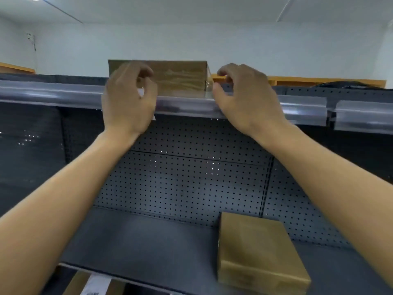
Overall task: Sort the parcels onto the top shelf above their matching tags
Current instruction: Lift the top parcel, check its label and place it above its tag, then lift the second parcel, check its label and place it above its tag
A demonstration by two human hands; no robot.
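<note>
A brown taped cardboard parcel (178,79) stands on the top shelf (53,92), right at its front edge. My left hand (129,96) is raised in front of the parcel's left end, fingers curled and apart, seemingly just off the box. My right hand (244,94) hovers beside the parcel's right end with loosely curled fingers, holding nothing. A white tag edge (153,117) peeks out below my left hand on the shelf's clear label strip. A second brown parcel (259,254) lies on the lower shelf (148,248), at the right.
The clear plastic label strip (306,107) runs along the top shelf's front edge. Dark pegboard (187,177) backs the shelving. Another box with a white label (91,284) shows under the lower shelf. Orange wooden shelving (319,80) stands behind on the right.
</note>
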